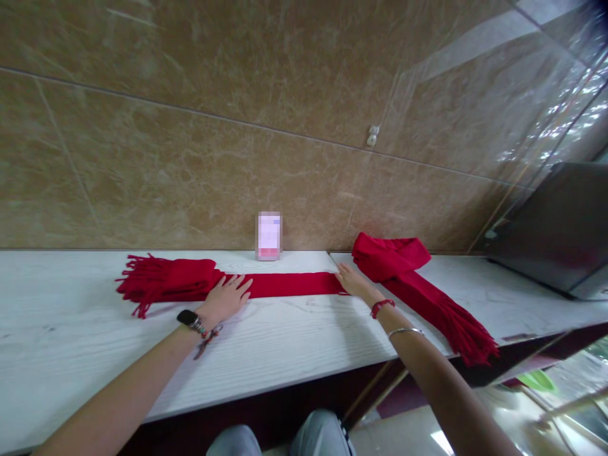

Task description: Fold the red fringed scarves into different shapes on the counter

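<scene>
A red fringed scarf lies in a long, narrow folded strip on the white counter, with a thicker fringed bundle at its left end. My left hand rests flat on the strip beside that bundle, fingers spread. At the strip's right end lies my right hand, its fingers stretched out and touching the cloth; a few red threads show beneath it. Further right is another length of red scarf, looped at the back, its fringe lying over the counter's front edge. Whether both red lengths join cannot be seen.
The white counter runs along a brown marbled tile wall. A blurred-out phone-like object leans upright against the wall. A dark box-shaped appliance stands at the right end. A green basin sits lower right.
</scene>
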Available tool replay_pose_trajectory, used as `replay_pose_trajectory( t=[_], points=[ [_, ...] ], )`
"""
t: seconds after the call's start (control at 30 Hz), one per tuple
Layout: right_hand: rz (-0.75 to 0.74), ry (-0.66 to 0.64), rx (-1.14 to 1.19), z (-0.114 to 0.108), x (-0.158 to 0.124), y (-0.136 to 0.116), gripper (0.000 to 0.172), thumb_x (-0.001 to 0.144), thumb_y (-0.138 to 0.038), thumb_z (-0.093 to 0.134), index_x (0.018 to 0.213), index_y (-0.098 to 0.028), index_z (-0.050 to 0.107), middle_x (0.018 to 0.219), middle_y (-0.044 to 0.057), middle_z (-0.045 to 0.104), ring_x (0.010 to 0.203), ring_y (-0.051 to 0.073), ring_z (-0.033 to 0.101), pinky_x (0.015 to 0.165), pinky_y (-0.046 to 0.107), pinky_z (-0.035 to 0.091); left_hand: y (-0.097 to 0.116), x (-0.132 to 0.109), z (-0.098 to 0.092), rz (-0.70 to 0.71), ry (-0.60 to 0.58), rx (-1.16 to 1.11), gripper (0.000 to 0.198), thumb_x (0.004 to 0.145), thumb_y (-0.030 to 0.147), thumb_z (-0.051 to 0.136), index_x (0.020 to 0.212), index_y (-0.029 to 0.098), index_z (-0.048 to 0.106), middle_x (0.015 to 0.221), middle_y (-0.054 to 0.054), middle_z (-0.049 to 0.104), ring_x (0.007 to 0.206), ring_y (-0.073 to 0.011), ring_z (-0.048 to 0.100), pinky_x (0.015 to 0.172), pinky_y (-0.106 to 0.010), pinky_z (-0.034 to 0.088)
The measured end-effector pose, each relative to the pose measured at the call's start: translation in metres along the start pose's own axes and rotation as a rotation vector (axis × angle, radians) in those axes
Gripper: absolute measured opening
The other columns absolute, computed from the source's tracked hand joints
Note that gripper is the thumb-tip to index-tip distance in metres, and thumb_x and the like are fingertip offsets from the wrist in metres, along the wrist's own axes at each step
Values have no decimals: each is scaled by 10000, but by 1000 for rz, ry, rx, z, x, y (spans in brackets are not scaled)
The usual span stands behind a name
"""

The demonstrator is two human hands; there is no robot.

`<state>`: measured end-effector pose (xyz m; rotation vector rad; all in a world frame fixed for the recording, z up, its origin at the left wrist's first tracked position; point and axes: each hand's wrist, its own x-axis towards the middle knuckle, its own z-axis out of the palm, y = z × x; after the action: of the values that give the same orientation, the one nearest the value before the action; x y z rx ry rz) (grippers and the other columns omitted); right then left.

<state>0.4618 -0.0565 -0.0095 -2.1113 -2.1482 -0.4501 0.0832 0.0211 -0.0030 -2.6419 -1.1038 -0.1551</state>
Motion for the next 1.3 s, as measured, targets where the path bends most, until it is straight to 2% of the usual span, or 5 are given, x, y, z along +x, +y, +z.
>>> replay_pose_trajectory(
  t=[0.3, 0.57, 0.73, 0.93, 1.3],
  points=[
    [-301, -20, 219, 4, 12, -104, 487, 933, -354, 264, 1380, -166, 311, 1416, 114, 340, 1310, 243, 278, 1011, 476, 316, 4, -2, 0, 101, -146, -163, 534, 929, 433, 259, 1397, 178, 283, 1454, -122, 236, 1338, -261, 198, 1051, -403, 219],
    [-120, -2, -40, 27, -21, -5, 387, 886, -155, 328, 1212, -149, 537, 1350, 174, 425, 1252, 295, 374, 928, 528, 390, 3, -5, -4, 99, -227, -226, 541, 933, 425, 253, 1404, 159, 255, 1465, -135, 189, 1350, -260, 137, 1059, -413, 193],
    [46, 81, 43, 28, -14, -2, 420, 886, -238, 352, 1244, -68, 491, 1349, 226, 404, 1255, 328, 359, 944, 527, 378, -5, -4, -33, 306, 10, -188, 400, 924, 345, 358, 1271, 186, 477, 1396, -92, 378, 1307, -199, 289, 1065, -346, 209],
    [-255, 129, 261, -13, 39, -119, 400, 869, -280, 403, 1192, -94, 546, 1342, 188, 431, 1250, 280, 380, 993, 446, 364, -80, -21, -62, -138, 299, -132, 375, 884, 232, 399, 1224, 130, 519, 1297, -111, 497, 1219, -209, 419, 1022, -327, 297],
    [-530, 162, 503, -82, 106, -329, 490, 831, -314, 525, 1238, -45, 477, 1281, 190, 497, 1188, 235, 451, 993, 329, 349, -164, -64, -41, -808, 183, -411, 447, 929, 337, 216, 1002, 176, 627, 1074, -112, 646, 1018, -229, 583, 843, -287, 426]
  ],
)
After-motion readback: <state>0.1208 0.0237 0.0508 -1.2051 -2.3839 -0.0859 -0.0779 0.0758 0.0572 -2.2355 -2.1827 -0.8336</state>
